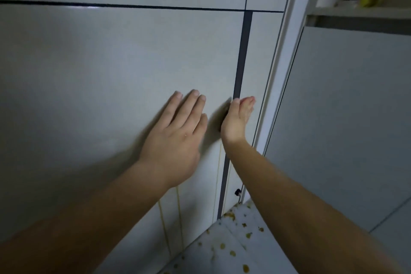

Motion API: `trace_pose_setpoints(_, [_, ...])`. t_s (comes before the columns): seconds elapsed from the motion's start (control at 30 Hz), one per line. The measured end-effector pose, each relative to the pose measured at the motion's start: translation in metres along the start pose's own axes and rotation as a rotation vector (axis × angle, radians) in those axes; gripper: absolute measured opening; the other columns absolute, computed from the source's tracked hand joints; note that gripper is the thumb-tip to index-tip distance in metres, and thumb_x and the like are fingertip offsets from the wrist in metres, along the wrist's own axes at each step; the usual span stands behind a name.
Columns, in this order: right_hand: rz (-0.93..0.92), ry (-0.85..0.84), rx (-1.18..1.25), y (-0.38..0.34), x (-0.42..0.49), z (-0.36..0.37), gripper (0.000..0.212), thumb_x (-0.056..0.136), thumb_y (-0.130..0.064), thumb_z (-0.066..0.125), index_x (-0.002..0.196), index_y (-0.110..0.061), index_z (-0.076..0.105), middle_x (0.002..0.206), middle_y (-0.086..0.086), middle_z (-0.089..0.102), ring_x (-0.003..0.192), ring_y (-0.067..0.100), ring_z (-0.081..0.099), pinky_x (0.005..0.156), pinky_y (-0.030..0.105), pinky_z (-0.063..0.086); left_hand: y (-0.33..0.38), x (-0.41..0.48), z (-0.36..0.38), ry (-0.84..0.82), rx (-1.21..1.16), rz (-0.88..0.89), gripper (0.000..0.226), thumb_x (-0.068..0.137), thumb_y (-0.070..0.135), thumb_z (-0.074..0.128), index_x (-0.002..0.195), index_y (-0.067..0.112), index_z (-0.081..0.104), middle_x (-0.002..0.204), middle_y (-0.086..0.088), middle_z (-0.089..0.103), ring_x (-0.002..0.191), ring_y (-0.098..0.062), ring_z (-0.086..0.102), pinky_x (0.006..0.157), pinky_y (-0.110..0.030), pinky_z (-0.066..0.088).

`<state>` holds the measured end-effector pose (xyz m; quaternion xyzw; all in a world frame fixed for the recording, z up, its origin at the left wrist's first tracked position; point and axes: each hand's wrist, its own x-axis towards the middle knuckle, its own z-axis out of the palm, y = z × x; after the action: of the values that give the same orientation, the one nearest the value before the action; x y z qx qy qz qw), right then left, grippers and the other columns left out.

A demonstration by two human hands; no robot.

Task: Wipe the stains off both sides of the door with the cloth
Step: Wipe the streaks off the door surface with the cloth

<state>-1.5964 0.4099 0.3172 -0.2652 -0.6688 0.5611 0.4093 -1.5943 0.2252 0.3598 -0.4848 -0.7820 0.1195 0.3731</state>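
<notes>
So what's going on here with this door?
A person has both hands at a glossy white door. The left hand lies flat on the panel. The right hand is edge-on at the dark gap along the door's edge, fingers straight. Neither holds a cloth. Thin yellow drips run down the door below the hands, so the wiping is not yet done.

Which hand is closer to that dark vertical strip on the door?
Right. The right hand overlaps the dark vertical strip, held edge-on; the left hand lies flat on the door, off to the strip's left.
</notes>
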Motion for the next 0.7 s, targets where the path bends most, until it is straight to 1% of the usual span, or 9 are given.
trace_pose_setpoints(0.1, [-0.253, 0.045, -0.042, 0.003, 0.013, 0.002, 0.062, 0.112, -0.036, 0.016, 0.163, -0.012, -0.008, 0.171, -0.001, -0.014, 0.156, 0.011, -0.018, 0.124, 0.027, -0.016, 0.016, 0.014, 0.009, -0.004, 0.064, 0.031, 0.070, 0.092, 0.038, 0.040, 0.154, 0.006, 0.040, 0.169, -0.022, 0.018, 0.158, -0.039, 0.009, 0.126, -0.060, 0.002])
trace_pose_setpoints(0.17, [-0.378, 0.047, -0.129, 0.047, 0.008, 0.001, 0.065, 0.111, -0.038, 0.017, 0.163, -0.008, -0.007, 0.170, -0.001, -0.014, 0.157, 0.013, -0.017, 0.126, 0.031, -0.013, 0.025, 0.026, 0.017, -0.006, 0.085, 0.037, 0.069, 0.092, 0.039, 0.036, 0.154, 0.008, 0.041, 0.169, -0.022, 0.018, 0.158, -0.039, 0.009, 0.126, -0.060, 0.003])
trace_pose_setpoints(0.23, [-0.356, 0.029, -0.169, 0.108, -0.005, -0.001, 0.066, 0.110, -0.038, 0.017, 0.163, -0.007, -0.007, 0.171, 0.002, -0.014, 0.158, 0.014, -0.016, 0.129, 0.039, -0.009, 0.030, 0.036, 0.028, -0.017, 0.130, 0.046, 0.068, 0.094, 0.042, 0.035, 0.154, 0.010, 0.040, 0.170, -0.021, 0.013, 0.158, -0.040, 0.007, 0.126, -0.060, 0.003])
trace_pose_setpoints(0.3, [-0.224, 0.010, -0.153, 0.162, -0.017, -0.009, 0.067, 0.108, -0.038, 0.019, 0.163, -0.009, -0.009, 0.170, -0.001, -0.016, 0.157, 0.010, -0.017, 0.129, 0.044, -0.004, 0.036, 0.042, 0.039, -0.033, 0.147, 0.070, 0.069, 0.096, 0.046, 0.035, 0.156, 0.012, 0.038, 0.171, -0.021, 0.009, 0.158, -0.040, 0.003, 0.126, -0.060, 0.001])
trace_pose_setpoints(0.37, [-0.156, -0.036, -0.159, 0.195, -0.020, -0.016, 0.070, 0.106, -0.039, 0.020, 0.162, -0.011, -0.011, 0.169, -0.004, -0.019, 0.156, 0.007, -0.018, 0.129, 0.045, -0.002, 0.044, 0.044, 0.051, -0.078, 0.192, 0.093, 0.073, 0.097, 0.051, 0.030, 0.160, 0.015, 0.028, 0.171, -0.021, -0.002, 0.158, -0.040, -0.005, 0.125, -0.062, -0.006])
trace_pose_setpoints(0.47, [-0.144, -0.046, -0.119, 0.189, -0.015, -0.013, 0.071, 0.105, -0.036, 0.021, 0.162, -0.010, -0.012, 0.169, 0.000, -0.019, 0.156, 0.010, -0.019, 0.128, 0.040, -0.008, 0.050, 0.045, 0.062, -0.113, 0.289, 0.094, 0.083, 0.095, 0.062, 0.033, 0.164, 0.020, 0.013, 0.170, -0.020, -0.016, 0.156, -0.042, -0.016, 0.121, -0.066, -0.015])
trace_pose_setpoints(0.53, [-0.232, -0.023, -0.115, 0.178, -0.012, -0.006, 0.069, 0.106, -0.029, 0.024, 0.161, -0.003, -0.009, 0.170, 0.005, -0.016, 0.158, 0.017, -0.018, 0.128, 0.038, -0.011, 0.051, 0.043, 0.066, -0.118, 0.335, 0.090, 0.090, 0.093, 0.064, 0.038, 0.165, 0.020, 0.008, 0.169, -0.021, -0.020, 0.155, -0.044, -0.018, 0.118, -0.067, -0.015])
trace_pose_setpoints(0.6, [-0.335, -0.012, -0.185, 0.195, -0.019, 0.000, 0.069, 0.104, -0.022, 0.028, 0.160, 0.004, -0.003, 0.170, 0.011, -0.010, 0.159, 0.025, -0.013, 0.128, 0.041, -0.008, 0.053, 0.043, 0.069, -0.122, 0.350, 0.097, 0.093, 0.091, 0.063, 0.041, 0.165, 0.020, 0.006, 0.168, -0.021, -0.021, 0.154, -0.045, -0.020, 0.118, -0.068, -0.013])
trace_pose_setpoints(0.7, [-0.217, -0.048, -0.220, 0.259, -0.055, -0.003, 0.069, 0.103, -0.026, 0.026, 0.161, -0.001, -0.002, 0.172, 0.008, -0.007, 0.159, 0.020, -0.009, 0.130, 0.048, 0.000, 0.059, 0.043, 0.069, -0.133, 0.283, 0.079, 0.094, 0.089, 0.056, 0.049, 0.165, 0.017, 0.011, 0.169, -0.021, -0.017, 0.155, -0.045, -0.019, 0.119, -0.068, -0.010])
